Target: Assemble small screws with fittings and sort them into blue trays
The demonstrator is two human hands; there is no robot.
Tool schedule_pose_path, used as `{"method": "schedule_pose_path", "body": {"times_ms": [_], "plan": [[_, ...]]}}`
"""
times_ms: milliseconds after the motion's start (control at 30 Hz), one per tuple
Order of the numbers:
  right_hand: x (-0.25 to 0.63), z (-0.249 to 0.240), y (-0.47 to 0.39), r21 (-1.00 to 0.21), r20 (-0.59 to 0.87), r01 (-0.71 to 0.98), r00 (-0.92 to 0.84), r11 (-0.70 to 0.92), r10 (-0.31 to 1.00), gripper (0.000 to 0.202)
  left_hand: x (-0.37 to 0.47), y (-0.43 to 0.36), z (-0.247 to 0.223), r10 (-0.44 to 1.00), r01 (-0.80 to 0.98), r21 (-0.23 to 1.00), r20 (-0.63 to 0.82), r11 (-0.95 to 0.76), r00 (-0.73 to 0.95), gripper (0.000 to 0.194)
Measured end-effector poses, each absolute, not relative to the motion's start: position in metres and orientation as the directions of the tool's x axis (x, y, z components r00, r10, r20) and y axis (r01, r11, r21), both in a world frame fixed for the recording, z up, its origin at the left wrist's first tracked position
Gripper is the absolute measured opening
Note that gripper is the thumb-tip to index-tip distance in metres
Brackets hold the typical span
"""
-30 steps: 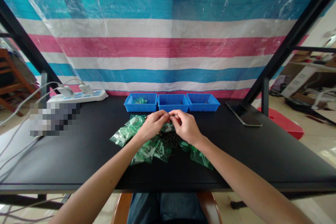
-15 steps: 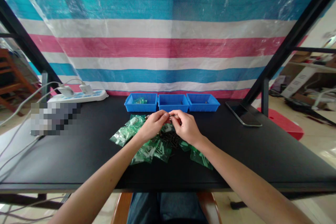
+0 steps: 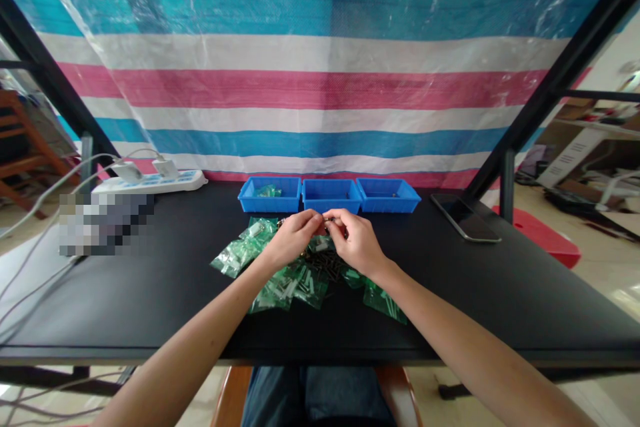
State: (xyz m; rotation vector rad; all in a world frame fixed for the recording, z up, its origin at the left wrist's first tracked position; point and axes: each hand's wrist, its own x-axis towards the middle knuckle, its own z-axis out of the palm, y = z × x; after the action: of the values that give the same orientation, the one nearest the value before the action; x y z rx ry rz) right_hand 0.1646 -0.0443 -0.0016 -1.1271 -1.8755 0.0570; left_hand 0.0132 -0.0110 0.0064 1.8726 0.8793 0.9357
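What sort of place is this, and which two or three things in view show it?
Probably a makeshift indoor workbench: small dark parts lie in a loose heap, three blue trays stand in a row beyond them, and a striped plastic sheet hangs at the back.

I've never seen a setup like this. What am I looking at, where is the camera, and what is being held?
There is no machine here, just a person's two bare hands. The camera is worn on the head, looking forward and down. The left hand and right hand meet over a black table, pinching a small dark part between them, too covered to identify. Around and below them lie green-tinted plastic bags and a pile of dark screw-like pieces. Behind stand three blue bins in a row. A power strip lies toward the picture's left, a smartphone toward its right.
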Motion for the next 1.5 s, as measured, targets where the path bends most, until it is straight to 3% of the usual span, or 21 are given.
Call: {"method": "schedule_pose_path", "body": {"times_ms": [267,567,800,1267,1500], "plan": [[0.1647,-0.0013,-0.0446,-0.466,0.669,0.685,-0.142,0.56,0.73,0.017,0.0121,-0.0113,0.0068,0.832,0.142,0.913,0.275,-0.383,0.482,0.029],[0.1643,-0.0019,-0.0447,-0.462,0.672,0.678,-0.152,0.571,0.725,0.016,0.013,-0.0126,0.0091,0.849,0.209,0.901,0.251,-0.38,0.465,0.037],[0.1644,-0.0031,-0.0438,-0.458,0.675,0.683,-0.148,0.568,0.723,0.016,0.012,-0.0142,0.0113,0.841,0.138,0.922,0.26,-0.363,0.475,0.023],[0.1642,-0.0026,-0.0446,-0.466,0.671,0.671,-0.156,0.576,0.725,0.017,0.0121,-0.0124,0.0081,0.843,0.203,0.902,0.248,-0.381,0.478,0.036],[0.1647,-0.0033,-0.0438,-0.468,0.675,0.674,-0.145,0.572,0.723,0.016,0.0128,-0.0145,0.0108,0.881,0.181,0.933,0.213,-0.312,0.422,0.026]]}}
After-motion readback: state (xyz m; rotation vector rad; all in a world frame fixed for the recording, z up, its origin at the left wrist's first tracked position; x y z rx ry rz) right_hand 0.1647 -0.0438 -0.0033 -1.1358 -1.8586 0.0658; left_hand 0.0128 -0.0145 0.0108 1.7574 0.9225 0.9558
